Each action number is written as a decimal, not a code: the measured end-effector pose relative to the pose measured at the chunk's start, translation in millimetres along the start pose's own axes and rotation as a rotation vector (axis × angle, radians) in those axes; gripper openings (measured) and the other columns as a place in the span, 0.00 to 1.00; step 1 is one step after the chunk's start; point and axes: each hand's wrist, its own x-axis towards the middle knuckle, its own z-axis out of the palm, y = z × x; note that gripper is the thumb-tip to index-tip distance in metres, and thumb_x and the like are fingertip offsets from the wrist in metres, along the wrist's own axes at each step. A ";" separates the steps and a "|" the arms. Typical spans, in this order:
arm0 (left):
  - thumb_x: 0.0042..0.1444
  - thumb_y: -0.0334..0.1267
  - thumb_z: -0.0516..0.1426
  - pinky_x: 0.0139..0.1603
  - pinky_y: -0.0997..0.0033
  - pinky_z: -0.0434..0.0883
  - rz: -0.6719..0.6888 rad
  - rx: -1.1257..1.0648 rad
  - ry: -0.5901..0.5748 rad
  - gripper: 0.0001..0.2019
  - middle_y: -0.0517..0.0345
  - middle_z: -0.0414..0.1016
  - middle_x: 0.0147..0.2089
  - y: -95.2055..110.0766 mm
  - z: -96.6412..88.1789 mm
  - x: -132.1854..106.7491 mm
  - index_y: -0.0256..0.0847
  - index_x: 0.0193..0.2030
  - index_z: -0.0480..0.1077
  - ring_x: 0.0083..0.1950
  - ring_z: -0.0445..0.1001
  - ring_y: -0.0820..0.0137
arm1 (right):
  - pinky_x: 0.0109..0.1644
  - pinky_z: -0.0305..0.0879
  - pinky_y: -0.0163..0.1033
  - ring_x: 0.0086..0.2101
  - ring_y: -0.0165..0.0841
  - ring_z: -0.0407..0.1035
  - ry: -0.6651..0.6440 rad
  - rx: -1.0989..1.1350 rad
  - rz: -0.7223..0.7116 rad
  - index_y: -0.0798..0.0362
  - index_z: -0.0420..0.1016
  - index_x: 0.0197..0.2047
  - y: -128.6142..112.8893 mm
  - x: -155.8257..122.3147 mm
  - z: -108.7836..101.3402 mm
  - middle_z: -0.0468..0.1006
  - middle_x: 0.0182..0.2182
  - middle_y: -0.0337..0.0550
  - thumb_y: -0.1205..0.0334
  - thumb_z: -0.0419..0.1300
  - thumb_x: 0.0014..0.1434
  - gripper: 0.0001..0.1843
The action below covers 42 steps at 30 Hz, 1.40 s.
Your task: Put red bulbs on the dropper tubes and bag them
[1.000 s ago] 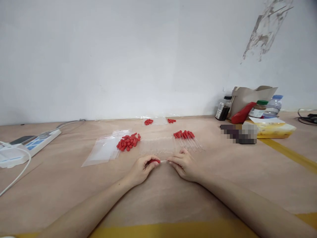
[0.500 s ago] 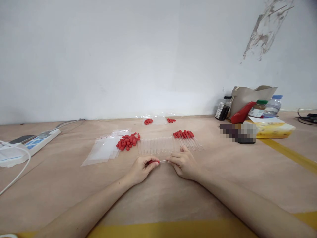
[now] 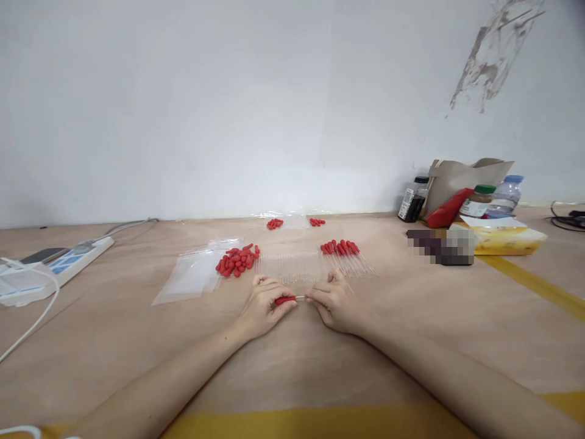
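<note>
My left hand [image 3: 264,306] pinches a red rubber bulb [image 3: 285,300] low over the brown table [image 3: 292,366]. My right hand [image 3: 333,302] pinches the clear glass tube [image 3: 300,298] that runs into that bulb. Just beyond my hands lies a row of bare glass tubes [image 3: 287,267]. A heap of loose red bulbs [image 3: 236,261] sits to its left. Several droppers with red bulbs fitted [image 3: 346,253] lie to its right.
Clear plastic bags [image 3: 192,274] lie left of the bulbs; two small bags with red bulbs [image 3: 295,222] sit by the wall. A power strip and cables [image 3: 50,268] are at far left. Bottles, a paper bag [image 3: 461,189] and a tissue pack [image 3: 503,238] stand at right.
My hands stayed in place; the left fingers shifted slightly on the bulb, showing more of it, while the right hand kept hold of the tube.
</note>
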 end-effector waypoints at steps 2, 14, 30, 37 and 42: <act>0.56 0.41 0.53 0.46 0.64 0.54 -0.008 -0.012 -0.014 0.08 0.59 0.75 0.31 0.2 0.6 -0.2 0.42 0.34 0.70 0.35 0.69 0.69 | 0.39 0.46 0.40 0.25 0.26 0.61 -0.001 0.010 0.008 0.53 0.72 0.35 -0.4 -0.3 0.9 0.75 0.27 0.40 0.70 0.48 0.56 0.11; 0.54 0.45 0.54 0.50 0.61 0.53 0.008 0.009 0.015 0.10 0.59 0.77 0.35 -9.3 -0.2 1.6 0.44 0.38 0.71 0.39 0.70 0.68 | 0.40 0.46 0.41 0.30 0.29 0.62 -0.051 -0.061 0.044 0.52 0.73 0.35 -7.3 5.4 -3.6 0.75 0.29 0.42 0.64 0.49 0.58 0.11; 0.52 0.41 0.55 0.45 0.62 0.63 -0.286 0.207 0.184 0.09 0.56 0.69 0.39 -62.6 -13.4 -8.7 0.43 0.38 0.69 0.43 0.66 0.63 | 0.39 0.49 0.41 0.30 0.35 0.68 -0.013 -0.236 1.048 0.52 0.67 0.33 80.2 19.0 -0.9 0.75 0.28 0.42 0.61 0.51 0.53 0.07; 0.51 0.41 0.55 0.43 0.63 0.64 -0.345 0.169 0.195 0.08 0.55 0.69 0.39 -63.1 -14.1 -9.0 0.43 0.37 0.70 0.43 0.66 0.63 | 0.39 0.49 0.40 0.31 0.34 0.67 -0.025 -0.289 0.964 0.52 0.69 0.30 79.9 16.4 0.9 0.74 0.30 0.42 0.59 0.50 0.54 0.09; 0.51 0.40 0.55 0.43 0.62 0.61 -0.326 0.300 0.226 0.07 0.55 0.69 0.39 -61.5 -16.9 -6.0 0.43 0.37 0.70 0.42 0.65 0.62 | 0.41 0.48 0.42 0.33 0.35 0.67 -0.057 -0.273 0.858 0.51 0.72 0.28 66.9 25.8 -2.2 0.76 0.29 0.44 0.59 0.51 0.53 0.11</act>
